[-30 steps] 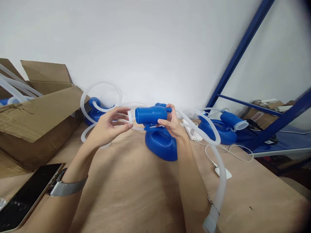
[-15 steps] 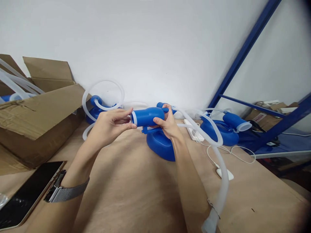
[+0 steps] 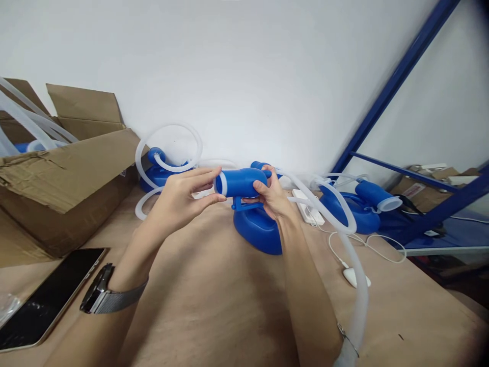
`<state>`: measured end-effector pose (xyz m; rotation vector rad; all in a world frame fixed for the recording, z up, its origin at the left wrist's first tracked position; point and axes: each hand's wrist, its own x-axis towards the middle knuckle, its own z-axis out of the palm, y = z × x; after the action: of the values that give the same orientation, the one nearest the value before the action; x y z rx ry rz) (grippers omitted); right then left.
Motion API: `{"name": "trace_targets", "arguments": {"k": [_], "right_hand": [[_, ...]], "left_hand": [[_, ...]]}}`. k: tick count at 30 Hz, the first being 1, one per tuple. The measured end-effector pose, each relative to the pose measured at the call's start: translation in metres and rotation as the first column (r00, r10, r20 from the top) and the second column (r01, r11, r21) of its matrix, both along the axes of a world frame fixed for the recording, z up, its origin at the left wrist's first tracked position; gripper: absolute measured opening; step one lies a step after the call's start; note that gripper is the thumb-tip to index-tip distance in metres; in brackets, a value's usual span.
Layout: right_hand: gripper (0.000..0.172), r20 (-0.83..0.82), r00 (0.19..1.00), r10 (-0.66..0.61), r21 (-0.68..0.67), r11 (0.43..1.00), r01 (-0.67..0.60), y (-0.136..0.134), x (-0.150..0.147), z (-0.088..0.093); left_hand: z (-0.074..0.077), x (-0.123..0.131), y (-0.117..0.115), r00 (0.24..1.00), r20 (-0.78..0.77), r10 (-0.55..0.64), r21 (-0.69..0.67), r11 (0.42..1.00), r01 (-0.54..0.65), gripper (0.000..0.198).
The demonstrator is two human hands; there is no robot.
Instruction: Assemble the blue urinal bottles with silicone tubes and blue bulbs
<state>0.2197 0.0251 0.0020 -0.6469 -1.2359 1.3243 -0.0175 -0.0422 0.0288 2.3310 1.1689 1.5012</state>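
My right hand [image 3: 274, 196] grips the narrow end of a blue urinal cup [image 3: 240, 183], thumb on its near side. The cup lies sideways, its wide mouth with a white ring [image 3: 223, 182] facing left. At that mouth, my left hand [image 3: 183, 196] holds the rim between fingers above and thumb below. A blue urinal bottle [image 3: 255, 232] stands on the table just below the cup, partly behind my right wrist. A translucent hose [image 3: 358, 285] runs down along the right of my right forearm.
An open cardboard box [image 3: 76, 158] with hoses is at the left, a black phone [image 3: 46, 300] before it. Other blue bottles [image 3: 361, 216] with hoses stand along the wall. A white power strip [image 3: 309, 209], a cable and a white mouse-shaped device [image 3: 355, 278] lie right, near a blue rack [image 3: 397, 86].
The whole view has shifted slightly, so things appear a little farther right. Both hands keep their hold on the cup, with hardly any movement relative to it.
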Motion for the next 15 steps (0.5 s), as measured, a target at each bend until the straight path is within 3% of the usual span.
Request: {"name": "trace_targets", "arguments": {"k": [5,8,12,15], "right_hand": [[0.076,0.037,0.999,0.006,-0.048,0.999,-0.004,0.004,0.001,-0.002],[0.072,0.030,0.999,-0.033,-0.101,0.994,0.036,0.005,-0.005,-0.004],[0.070,0.041,0.992,0.123,-0.228,0.967,-0.111,0.005,-0.019,-0.006],[0.069,0.010,0.993,0.119,-0.189,0.975,-0.115,0.005,-0.025,-0.004]], "left_hand": [[-0.001,-0.003,0.001,0.990,0.119,-0.077,-0.167,0.981,0.096,0.062],[-0.004,0.001,0.003,0.997,0.066,-0.051,-0.109,0.992,0.058,0.065],[-0.005,0.004,0.005,1.000,-0.001,-0.022,-0.004,1.000,0.022,0.065],[0.000,0.005,0.000,0.998,-0.058,0.007,-0.011,1.000,-0.007,0.080]]}}
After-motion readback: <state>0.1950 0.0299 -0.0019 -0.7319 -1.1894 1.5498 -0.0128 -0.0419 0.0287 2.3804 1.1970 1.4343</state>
